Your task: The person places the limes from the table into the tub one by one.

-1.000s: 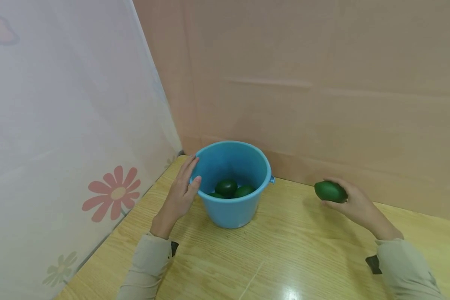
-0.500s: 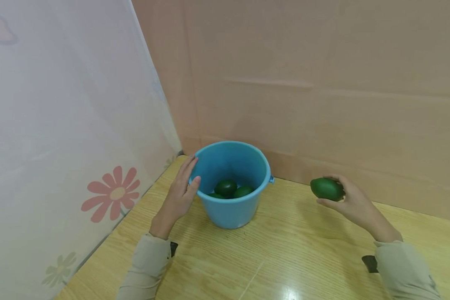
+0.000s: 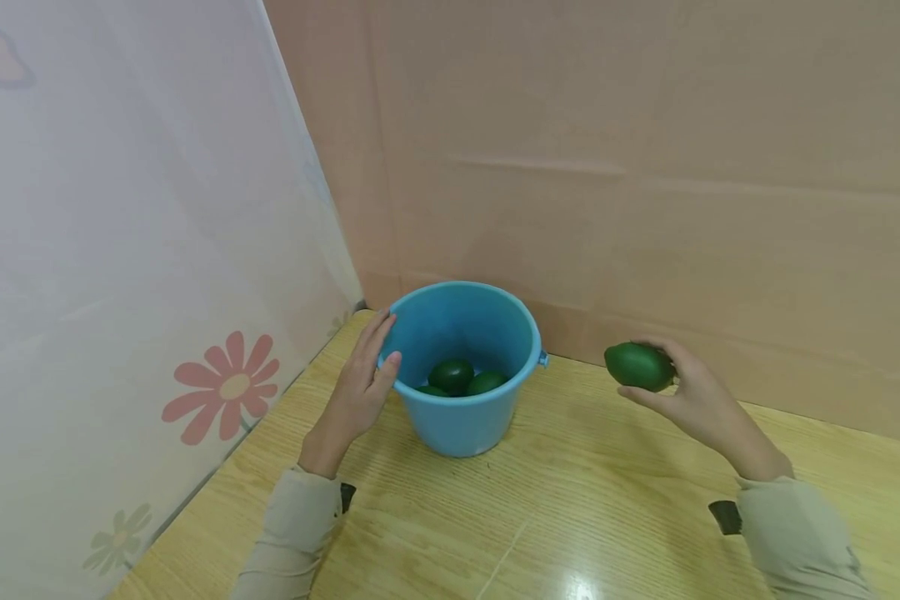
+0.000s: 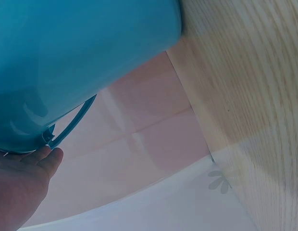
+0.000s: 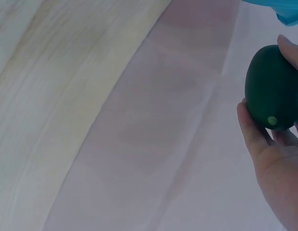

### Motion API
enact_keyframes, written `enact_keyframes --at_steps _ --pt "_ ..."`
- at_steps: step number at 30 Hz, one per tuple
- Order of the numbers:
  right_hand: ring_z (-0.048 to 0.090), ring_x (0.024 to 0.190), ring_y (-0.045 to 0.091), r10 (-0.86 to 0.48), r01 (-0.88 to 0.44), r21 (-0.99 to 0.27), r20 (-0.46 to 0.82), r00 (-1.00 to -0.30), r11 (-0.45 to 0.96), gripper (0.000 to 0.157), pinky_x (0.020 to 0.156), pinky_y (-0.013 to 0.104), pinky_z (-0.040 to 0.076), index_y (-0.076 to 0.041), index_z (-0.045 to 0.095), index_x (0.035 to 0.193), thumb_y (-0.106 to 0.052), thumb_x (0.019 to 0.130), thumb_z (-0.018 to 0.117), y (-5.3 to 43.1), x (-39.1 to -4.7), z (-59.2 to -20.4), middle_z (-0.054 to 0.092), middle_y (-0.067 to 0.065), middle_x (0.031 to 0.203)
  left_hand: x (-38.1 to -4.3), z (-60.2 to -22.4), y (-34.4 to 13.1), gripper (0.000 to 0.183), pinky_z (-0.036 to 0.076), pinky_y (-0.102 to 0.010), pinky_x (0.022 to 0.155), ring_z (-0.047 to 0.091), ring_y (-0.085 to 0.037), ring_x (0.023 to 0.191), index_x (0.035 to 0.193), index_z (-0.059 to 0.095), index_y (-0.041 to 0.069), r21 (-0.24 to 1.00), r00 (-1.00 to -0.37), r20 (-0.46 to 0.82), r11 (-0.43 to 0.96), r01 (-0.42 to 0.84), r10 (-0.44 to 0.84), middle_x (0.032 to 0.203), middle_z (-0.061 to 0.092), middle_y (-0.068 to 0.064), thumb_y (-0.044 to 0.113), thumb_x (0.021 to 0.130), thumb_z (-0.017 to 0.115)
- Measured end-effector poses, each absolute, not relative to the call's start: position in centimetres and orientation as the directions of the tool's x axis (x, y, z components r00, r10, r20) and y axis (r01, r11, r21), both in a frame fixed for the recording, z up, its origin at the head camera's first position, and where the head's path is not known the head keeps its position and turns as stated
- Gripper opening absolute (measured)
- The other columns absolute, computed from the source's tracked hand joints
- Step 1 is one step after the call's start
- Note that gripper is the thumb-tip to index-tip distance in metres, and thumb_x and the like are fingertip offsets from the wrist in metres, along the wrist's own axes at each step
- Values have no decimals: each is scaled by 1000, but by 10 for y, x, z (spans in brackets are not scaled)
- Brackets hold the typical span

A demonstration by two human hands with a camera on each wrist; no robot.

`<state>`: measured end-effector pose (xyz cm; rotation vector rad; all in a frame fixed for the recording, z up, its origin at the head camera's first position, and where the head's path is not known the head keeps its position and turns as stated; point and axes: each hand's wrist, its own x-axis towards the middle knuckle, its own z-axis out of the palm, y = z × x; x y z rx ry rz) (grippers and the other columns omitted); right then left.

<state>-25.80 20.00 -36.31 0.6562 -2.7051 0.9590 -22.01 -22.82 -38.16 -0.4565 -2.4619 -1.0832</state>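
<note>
A blue bucket stands upright on the wooden table, with several dark green avocados lying at its bottom. My left hand rests at the bucket's left rim, its fingers extended along the edge and the thumb spread apart. In the left wrist view, the fingers lie right at the rim beside the handle. Off to the right of the bucket, my right hand holds another avocado above the table, between thumb and fingers. The right wrist view shows the avocado's pale stem spot.
The wooden table reaches back to a brownish-pink wall covering close behind the bucket. At the left edge hangs a white sheet printed with flowers. The bucket's handle joint sticks out on its right side.
My right hand has carried the avocado a little left and upward, toward the bucket. The left hand and the bucket have stayed in place.
</note>
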Motion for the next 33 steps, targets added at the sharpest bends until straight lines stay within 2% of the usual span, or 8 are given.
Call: enact_keyframes --at_steps 6,10,13,14,17,20,22,33 --pt "58 110 40 -349 -496 -545 356 -867 676 66 82 56 49 -7 49 137 -26 83 81 192 -255 -357 58 21 128 -219 -380 -228 56 35 -63 111 25 -35 150 156 27 6 619 -864 487 647 445 128 165 20 -8 30 106 37" --pt "58 111 37 -354 -515 -542 378 -855 665 69 85 45 49 -6 46 139 -24 83 82 187 -253 -352 57 19 130 -220 -380 -228 56 35 -63 112 25 -35 150 156 27 6 620 -863 490 645 447 127 165 20 -7 30 106 37" --pt "57 111 32 -352 -524 -549 394 -849 651 71 84 25 46 -4 43 138 -22 82 82 184 -251 -349 56 17 130 -220 -381 -228 56 34 -63 113 24 -34 151 156 27 6 623 -862 490 640 449 128 165 20 -8 29 106 37" --pt "57 111 30 -349 -525 -554 397 -849 646 71 84 22 46 -3 42 138 -21 82 82 183 -250 -348 55 17 130 -220 -381 -228 56 33 -62 113 24 -34 151 156 27 6 625 -863 489 639 449 128 165 19 -8 29 106 37" --pt "54 109 12 -346 -541 -549 423 -837 637 69 80 8 40 -4 45 136 -21 81 83 179 -248 -345 57 15 126 -220 -380 -227 56 33 -62 114 23 -34 151 156 27 6 630 -865 484 635 447 129 166 18 -8 29 106 37" --pt "48 104 -5 -345 -557 -547 447 -825 625 67 81 6 40 -5 47 134 -21 80 84 175 -246 -341 59 13 124 -220 -380 -227 56 33 -63 113 23 -34 151 157 26 7 633 -867 481 634 445 129 166 18 -7 30 107 36" --pt "45 102 -12 -343 -567 -543 463 -817 619 66 81 5 40 -5 48 133 -21 80 84 173 -245 -339 60 12 122 -220 -379 -227 56 34 -63 112 23 -35 151 157 26 7 635 -869 478 632 444 129 166 17 -8 30 107 37" --pt "48 102 -10 -347 -599 -534 502 -792 596 66 83 5 40 -4 50 131 -16 77 86 156 -241 -327 61 9 122 -220 -380 -227 57 33 -63 113 22 -35 152 157 26 7 634 -870 476 635 442 130 166 17 -8 32 107 36"
